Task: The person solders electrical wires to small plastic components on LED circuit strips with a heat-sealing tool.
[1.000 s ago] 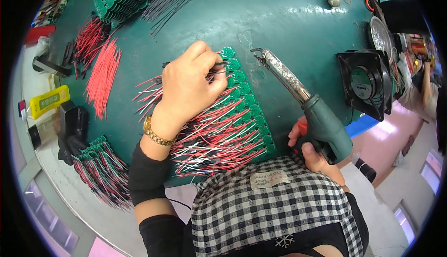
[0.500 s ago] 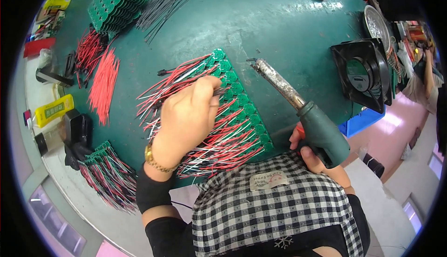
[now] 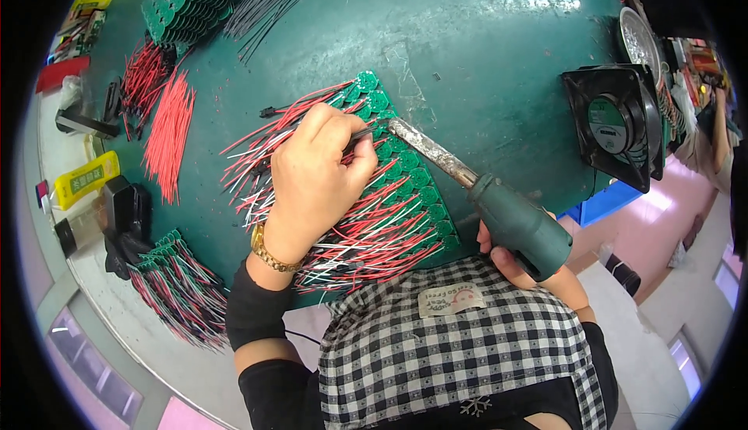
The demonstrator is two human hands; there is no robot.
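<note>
My right hand is wrapped around the dark green handle of a pistol-shaped soldering iron. The iron's worn metal tip reaches the upper part of a panel of small round green circuit boards, close beside my left fingers. Thumb and fingertips of my left hand pinch a thin dark wire over the panel's left side; its ends are mostly hidden. Red, white and black wires fan out leftward from the boards, some covered by my left hand.
Red wires and dark wires lie loose on the green mat. A stack of green panels stands at the far left, a wired panel at the near left. To the right are a black fan and a metal dish.
The iron has swung left and nearer the panel, its tip now at the boards by my left fingers. My left hand has shifted slightly, keeping its pinch.
</note>
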